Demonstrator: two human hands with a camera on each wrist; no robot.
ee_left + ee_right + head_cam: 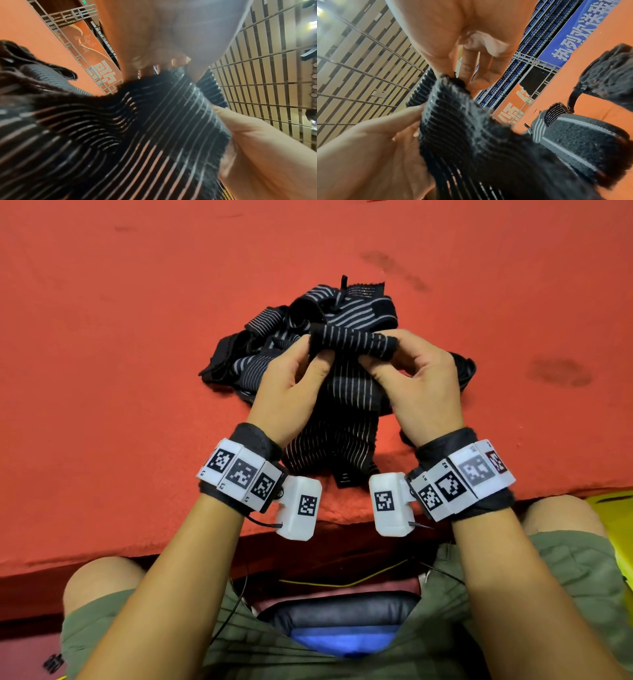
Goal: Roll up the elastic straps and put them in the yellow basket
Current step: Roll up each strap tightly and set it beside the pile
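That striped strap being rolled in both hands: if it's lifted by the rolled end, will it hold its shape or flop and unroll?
Likely floppy: below the left hand and right hand, the strap hangs limp over the table edge. The roll probably springs loose if released, being elastic and only pinched. It looks light, and its ribbed weave should resist slipping.

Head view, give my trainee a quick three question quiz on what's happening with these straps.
1. True or false: both hands pinch the rolled end of one striped elastic strap.
2. Where does the pile of loose straps lie: A) behind the hands on the red surface, B) in the yellow basket?
3. Which hand is nearer the basket?

Key: 1 true. 2 A. 3 the right hand, not the left hand.
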